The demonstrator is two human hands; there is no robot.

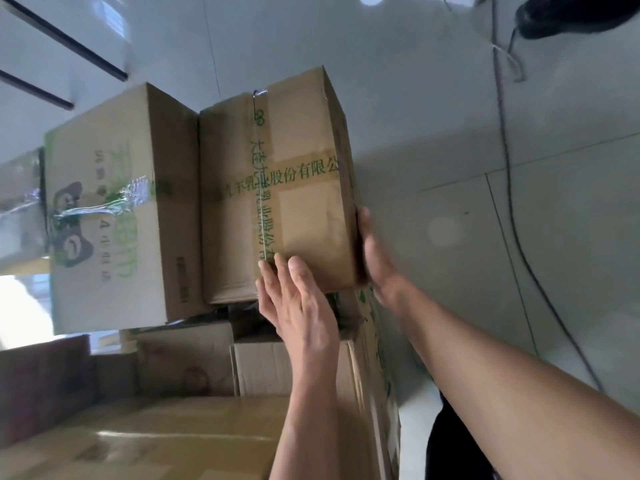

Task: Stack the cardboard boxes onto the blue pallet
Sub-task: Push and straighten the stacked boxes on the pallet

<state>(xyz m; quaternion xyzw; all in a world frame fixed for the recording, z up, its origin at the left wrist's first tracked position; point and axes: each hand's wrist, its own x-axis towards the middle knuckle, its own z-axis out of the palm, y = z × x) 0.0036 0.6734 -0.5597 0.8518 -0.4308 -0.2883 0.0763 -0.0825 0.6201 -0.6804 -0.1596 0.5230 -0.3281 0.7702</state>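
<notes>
Cardboard is filling the middle of the view: a taped box (304, 209) is sitting on top of a pile of lower boxes (277, 368), with its left edge touching a panda box (114, 209) that is standing beside it at about the same height. The left hand (298, 306) is lying flat on the near face of the taped box, fingers straight and close together, gripping nothing. The right hand (375, 258) is pressing flat against the box's right side, its fingers running along that edge rather than curling round it.

The box's right and far edges are hanging free over the grey tiled floor (450, 133), so open room is lying to the right and beyond; the left side is closed off by the panda box, and the near side by the pile.

Brown tape (301, 174) is crossing the box both ways, printed in green characters; "股份有限公" is reading clearly, the rest blurring. The panda box is showing a cartoon panda, faded green print and crinkled clear tape, its lettering too blurred to read.

A black cable (512, 209) is trailing across the floor, and a dark shoe (575, 15) is showing at the top right corner.
</notes>
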